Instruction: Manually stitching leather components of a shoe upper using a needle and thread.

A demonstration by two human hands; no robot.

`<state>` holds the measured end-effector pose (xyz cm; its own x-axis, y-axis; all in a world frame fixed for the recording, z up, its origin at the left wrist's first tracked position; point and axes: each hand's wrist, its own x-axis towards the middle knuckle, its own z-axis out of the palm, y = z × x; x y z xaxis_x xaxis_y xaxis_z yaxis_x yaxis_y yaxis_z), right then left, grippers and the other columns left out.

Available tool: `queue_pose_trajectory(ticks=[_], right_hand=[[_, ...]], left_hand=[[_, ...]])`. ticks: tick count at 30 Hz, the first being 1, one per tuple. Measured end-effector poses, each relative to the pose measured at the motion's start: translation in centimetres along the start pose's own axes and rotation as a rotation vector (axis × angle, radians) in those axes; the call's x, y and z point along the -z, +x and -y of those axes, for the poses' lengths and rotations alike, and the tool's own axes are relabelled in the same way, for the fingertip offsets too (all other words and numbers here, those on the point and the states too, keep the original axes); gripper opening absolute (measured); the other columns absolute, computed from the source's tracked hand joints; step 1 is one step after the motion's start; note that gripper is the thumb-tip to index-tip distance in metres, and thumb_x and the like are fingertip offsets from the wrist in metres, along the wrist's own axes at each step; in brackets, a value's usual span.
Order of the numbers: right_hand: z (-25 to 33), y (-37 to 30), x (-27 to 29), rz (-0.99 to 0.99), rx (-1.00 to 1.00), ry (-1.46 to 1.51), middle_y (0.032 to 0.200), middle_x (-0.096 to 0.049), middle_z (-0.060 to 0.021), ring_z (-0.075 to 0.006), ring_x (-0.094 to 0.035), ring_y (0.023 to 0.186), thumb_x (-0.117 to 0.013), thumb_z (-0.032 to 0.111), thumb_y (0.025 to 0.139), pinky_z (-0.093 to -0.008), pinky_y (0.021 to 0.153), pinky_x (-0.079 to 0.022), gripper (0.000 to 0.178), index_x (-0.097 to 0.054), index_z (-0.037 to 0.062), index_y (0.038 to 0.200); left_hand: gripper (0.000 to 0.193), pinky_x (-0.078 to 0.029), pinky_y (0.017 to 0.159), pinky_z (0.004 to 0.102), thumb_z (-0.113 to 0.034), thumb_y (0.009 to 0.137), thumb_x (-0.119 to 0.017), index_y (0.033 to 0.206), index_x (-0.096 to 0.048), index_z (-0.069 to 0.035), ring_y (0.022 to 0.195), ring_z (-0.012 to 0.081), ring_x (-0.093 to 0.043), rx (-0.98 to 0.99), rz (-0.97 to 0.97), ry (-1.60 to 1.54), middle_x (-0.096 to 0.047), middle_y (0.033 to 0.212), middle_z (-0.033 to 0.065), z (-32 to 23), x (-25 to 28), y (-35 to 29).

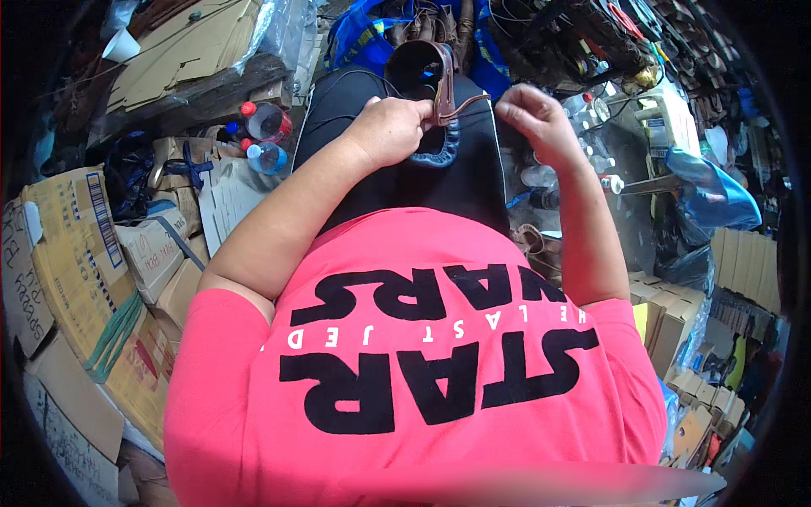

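Between my knees rests a brown leather shoe upper, its dark inside facing up and a dark blue padded collar at its near end. My left hand is closed on the upper's edge, thumb and fingers pinching the leather. A thin brown leather strip sticks out from the upper toward the right. Just beyond the strip's tip, my right hand is raised with its fingertips pressed together. Whatever it pinches, perhaps a thread, is too small to see.
Past my knees a blue bag holds several brown leather pieces. Bottles with red and blue caps stand left of my leg. Cardboard boxes crowd the left side. More bottles and a blue plastic sheet lie right.
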<state>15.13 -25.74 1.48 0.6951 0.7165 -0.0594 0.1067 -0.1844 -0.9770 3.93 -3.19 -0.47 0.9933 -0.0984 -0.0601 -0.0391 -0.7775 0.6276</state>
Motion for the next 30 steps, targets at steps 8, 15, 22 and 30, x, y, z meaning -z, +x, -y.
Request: queue_pose_trajectory(ticks=[8, 15, 22, 30], right_hand=[[-3.4, 4.2, 5.2, -0.24, -0.121, -0.35, 0.079, -0.058, -0.0003, -0.007, -0.051, 0.074, -0.06, 0.016, 0.089, -0.0221, 0.066, -0.042, 0.014, -0.06, 0.0026, 0.092], [-3.5, -0.4, 1.8, -0.072, -0.054, -0.108, 0.096, -0.055, 0.0006, -0.0068, -0.051, 0.087, -0.068, 0.016, 0.083, -0.0212, 0.078, -0.041, 0.026, -0.064, 0.0055, 0.106], [-2.6, -0.5, -1.7, 0.009, 0.022, -0.379, 0.095, -0.047, 0.0023, -0.0049, -0.044, 0.078, -0.074, 0.014, 0.077, -0.02, 0.068, -0.038, 0.016, -0.066, 0.0058, 0.089], [1.1, -0.5, 0.6, -0.024, 0.184, -0.18, 0.089, -0.049, -0.0017, -0.0095, -0.049, 0.081, -0.065, 0.011, 0.084, -0.0233, 0.073, -0.041, 0.013, -0.058, 0.0004, 0.083]], left_hand=[[0.024, -0.048, 0.079, 0.0435, -0.016, 0.085, -0.049, 0.103, -0.065, -0.018, 0.084, 0.0344, -0.063, 0.023, -0.041, -0.016, -0.066, 0.088, 0.0153, 0.3, -0.7, 0.1], [0.024, -0.048, 0.08, 0.0437, -0.016, 0.084, -0.05, 0.103, -0.065, -0.017, 0.085, 0.0337, -0.063, 0.02, -0.042, 0.004, -0.066, 0.087, 0.0162, 0.2, -0.4, -0.2], [0.026, -0.048, 0.081, 0.0434, -0.016, 0.083, -0.051, 0.106, -0.064, -0.018, 0.086, 0.0335, -0.063, 0.018, -0.036, -0.021, -0.066, 0.088, 0.0164, 0.4, -0.8, 0.4], [0.026, -0.048, 0.081, 0.0433, -0.016, 0.084, -0.051, 0.106, -0.064, -0.019, 0.086, 0.0335, -0.063, 0.027, -0.03, -0.014, -0.066, 0.088, 0.016, 0.5, -0.8, 0.2]])
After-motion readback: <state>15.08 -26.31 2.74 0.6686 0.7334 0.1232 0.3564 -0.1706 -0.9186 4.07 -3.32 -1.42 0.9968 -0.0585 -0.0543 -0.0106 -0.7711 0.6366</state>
